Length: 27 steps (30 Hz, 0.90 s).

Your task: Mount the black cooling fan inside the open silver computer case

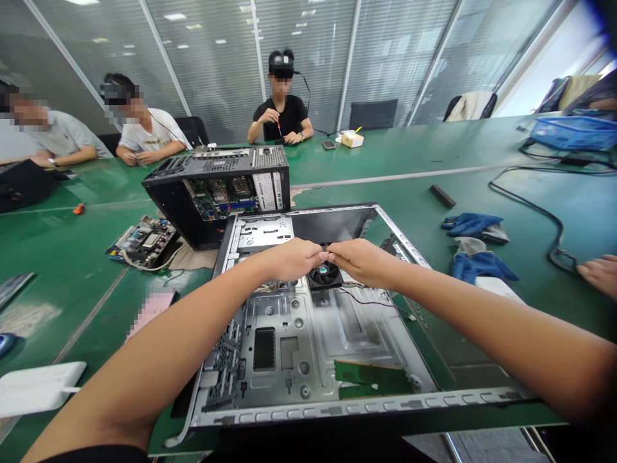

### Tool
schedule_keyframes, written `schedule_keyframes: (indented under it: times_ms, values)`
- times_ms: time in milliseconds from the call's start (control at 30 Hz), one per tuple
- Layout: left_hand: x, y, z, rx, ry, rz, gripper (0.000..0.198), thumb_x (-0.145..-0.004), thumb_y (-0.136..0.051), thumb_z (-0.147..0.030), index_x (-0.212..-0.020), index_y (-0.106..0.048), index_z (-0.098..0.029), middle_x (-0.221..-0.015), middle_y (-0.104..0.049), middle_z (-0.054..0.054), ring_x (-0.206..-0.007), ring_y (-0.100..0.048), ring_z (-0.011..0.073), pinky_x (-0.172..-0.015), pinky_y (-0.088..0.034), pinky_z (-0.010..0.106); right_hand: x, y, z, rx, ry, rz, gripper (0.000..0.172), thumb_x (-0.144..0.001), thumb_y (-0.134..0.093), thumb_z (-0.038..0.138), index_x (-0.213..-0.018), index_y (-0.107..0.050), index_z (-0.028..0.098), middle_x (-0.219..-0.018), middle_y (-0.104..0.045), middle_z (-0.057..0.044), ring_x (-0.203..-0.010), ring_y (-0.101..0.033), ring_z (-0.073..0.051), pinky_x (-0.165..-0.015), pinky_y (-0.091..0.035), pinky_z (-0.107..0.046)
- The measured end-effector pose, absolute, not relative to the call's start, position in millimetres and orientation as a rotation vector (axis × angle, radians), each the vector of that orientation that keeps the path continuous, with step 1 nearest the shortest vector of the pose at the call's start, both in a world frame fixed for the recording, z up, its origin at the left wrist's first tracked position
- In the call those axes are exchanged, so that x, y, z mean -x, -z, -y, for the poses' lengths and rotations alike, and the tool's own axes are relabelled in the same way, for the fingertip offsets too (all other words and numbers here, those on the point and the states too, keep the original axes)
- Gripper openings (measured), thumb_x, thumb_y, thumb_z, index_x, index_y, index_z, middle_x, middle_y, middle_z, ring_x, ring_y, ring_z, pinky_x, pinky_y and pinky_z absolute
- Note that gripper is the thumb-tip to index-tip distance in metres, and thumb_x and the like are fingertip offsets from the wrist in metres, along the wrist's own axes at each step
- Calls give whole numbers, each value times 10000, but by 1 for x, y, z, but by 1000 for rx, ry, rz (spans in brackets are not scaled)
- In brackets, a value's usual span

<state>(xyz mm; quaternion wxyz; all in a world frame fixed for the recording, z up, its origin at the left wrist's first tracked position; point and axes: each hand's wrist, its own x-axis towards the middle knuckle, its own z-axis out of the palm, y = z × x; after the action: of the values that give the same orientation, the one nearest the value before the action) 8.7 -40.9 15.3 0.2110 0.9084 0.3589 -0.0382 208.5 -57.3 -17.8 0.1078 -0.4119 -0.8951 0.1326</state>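
Observation:
A black cooling fan [324, 275] with a round label sits inside the open metal computer case [354, 406], which lies on its side in front of me. My left hand [295, 259] reaches in from the left, its fingers pressed together at the fan's upper edge. From the other side, my right hand [362, 262] meets it there, fingers also closed. The fingertips touch or nearly touch, and what they pinch is hidden. Thin wires [369, 301] run right from the fan to a small connector. Green memory sticks [371, 381] lie on the case floor near its front edge.
Behind stands another open computer case [216, 167], with a loose motherboard [144, 243] left of it. Blue gloves [482, 265], a black cable [544, 199] and a blue basket [573, 133] lie right. Several people sit around the green table [385, 164]; another person's hand [600, 273] shows at right.

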Motion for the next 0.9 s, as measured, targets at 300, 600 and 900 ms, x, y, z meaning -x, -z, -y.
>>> schedule_keyframes:
  times_ms: [300,600,900]
  values:
    - [-10,-14,40,-2593,108,-1017,415,-988,-273,-403,-781,-545,-170,-740,-580,55,-662,-480,153,-652,-351,288,-209,18,56,1197,-643,2538,363,-985,-317,387,-779,-540,189,-666,-551,-11,-603,-450,-138,-607,-311,-274]
    - [-10,-17,42,-2525,108,-1035,409,-984,-280,-406,-789,-549,-167,-768,-588,49,-674,-490,154,-659,-360,285,-210,24,54,1116,-351,2572,300,-979,-332,325,-799,-528,186,-714,-534,-31,-656,-450,-158,-637,-311,-282]
    - [-10,-15,40,-2539,100,-1012,408,-978,-286,-396,-764,-544,-164,-691,-539,26,-620,-440,131,-618,-347,275,-212,31,54,1067,-158,2609,335,-996,-287,316,-901,-567,158,-814,-536,-64,-715,-482,-175,-677,-344,-298]
